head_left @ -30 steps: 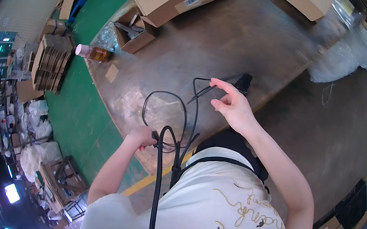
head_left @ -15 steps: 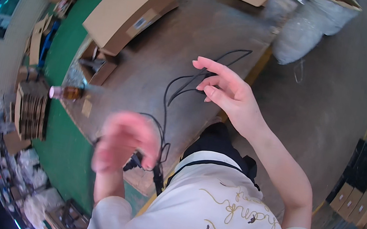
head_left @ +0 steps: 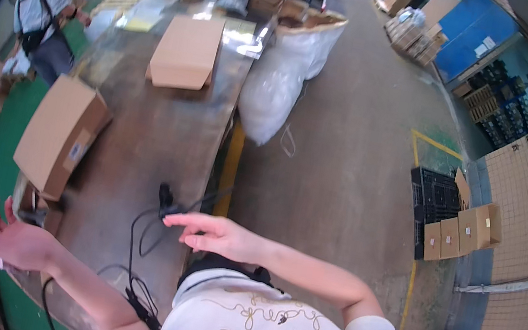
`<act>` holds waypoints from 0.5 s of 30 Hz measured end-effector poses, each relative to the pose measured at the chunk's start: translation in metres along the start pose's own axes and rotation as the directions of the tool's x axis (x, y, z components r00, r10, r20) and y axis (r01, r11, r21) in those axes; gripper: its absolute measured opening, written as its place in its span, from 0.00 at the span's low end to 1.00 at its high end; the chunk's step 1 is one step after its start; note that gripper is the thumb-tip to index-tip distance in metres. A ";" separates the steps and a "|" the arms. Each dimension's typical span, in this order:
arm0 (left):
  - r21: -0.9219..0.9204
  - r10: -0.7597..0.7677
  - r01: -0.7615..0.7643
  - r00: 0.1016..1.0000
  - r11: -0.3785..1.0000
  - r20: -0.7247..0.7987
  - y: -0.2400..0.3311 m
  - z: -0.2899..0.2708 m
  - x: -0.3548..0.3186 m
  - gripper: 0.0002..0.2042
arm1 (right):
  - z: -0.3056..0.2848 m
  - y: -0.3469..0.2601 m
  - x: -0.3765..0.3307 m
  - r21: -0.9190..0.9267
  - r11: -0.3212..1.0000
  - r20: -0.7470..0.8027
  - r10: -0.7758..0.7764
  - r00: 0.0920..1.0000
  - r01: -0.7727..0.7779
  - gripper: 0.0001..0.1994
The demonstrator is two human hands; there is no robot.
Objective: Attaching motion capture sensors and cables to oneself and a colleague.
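At the lower left of the frame the left hand (head_left: 11,235) is lifted above the table edge, palm up and fingers spread wide; it holds nothing. Just right of it lies the long brown table (head_left: 140,143), and a tilted cardboard box (head_left: 60,132) stands on it at the centre left. A flat cardboard box (head_left: 187,51) lies farther up the table, and a person in an apron (head_left: 40,12) works at the upper left.

The black cable (head_left: 141,242) lies in loose loops on the table at the lower centre, and its black plug end (head_left: 167,196) rests near the table's right edge. The right hand (head_left: 216,234) hovers just right of the loops, fingers stretched out flat and loosely together, holding nothing; I cannot tell if a fingertip touches the cable.

The cable seems light, soft and floppy, not fragile, but it can tangle easily. I think the best place to take it is the stiff plug end, or across several loops together. A white bulging sack (head_left: 286,77) stands at the upper centre
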State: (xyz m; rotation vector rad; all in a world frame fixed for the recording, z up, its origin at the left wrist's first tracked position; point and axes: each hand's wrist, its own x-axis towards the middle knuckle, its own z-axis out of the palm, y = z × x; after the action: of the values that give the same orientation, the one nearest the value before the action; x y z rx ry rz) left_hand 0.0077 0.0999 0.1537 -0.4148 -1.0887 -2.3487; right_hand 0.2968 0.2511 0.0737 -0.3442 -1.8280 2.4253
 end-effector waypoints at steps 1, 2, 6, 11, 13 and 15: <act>0.442 0.140 -0.221 0.968 0.869 0.207 -0.003 0.018 -0.014 0.18 | -0.003 0.010 -0.002 0.066 0.998 -0.031 0.024 0.999 -0.022 0.23; 0.593 0.260 -0.444 0.891 0.672 0.373 0.002 0.021 -0.026 0.14 | -0.001 0.015 -0.004 0.084 0.996 -0.027 0.025 0.999 -0.022 0.22; 0.708 0.208 -0.569 0.819 0.417 0.535 -0.029 -0.010 0.000 0.15 | 0.010 0.028 -0.017 0.108 0.993 0.040 0.038 0.998 -0.042 0.22; -0.337 -0.722 0.703 0.686 0.626 0.090 -0.019 0.034 -0.021 0.20 | 0.021 0.052 -0.019 0.015 0.999 0.078 0.041 0.996 -0.042 0.22; -0.431 -0.745 0.751 0.626 0.500 0.228 -0.013 0.068 -0.044 0.21 | 0.016 0.064 -0.025 0.076 0.989 0.072 0.120 0.990 -0.125 0.21; -0.552 -0.545 0.537 0.821 0.637 0.171 0.002 0.100 -0.054 0.24 | 0.012 0.070 -0.035 0.058 0.989 0.031 0.134 0.991 -0.136 0.22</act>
State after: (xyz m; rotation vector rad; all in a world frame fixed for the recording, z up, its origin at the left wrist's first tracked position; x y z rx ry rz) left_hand 0.0588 0.1938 0.1932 -0.2999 -0.4763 -3.2335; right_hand 0.3330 0.2127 0.0145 -0.4462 -1.7935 2.5795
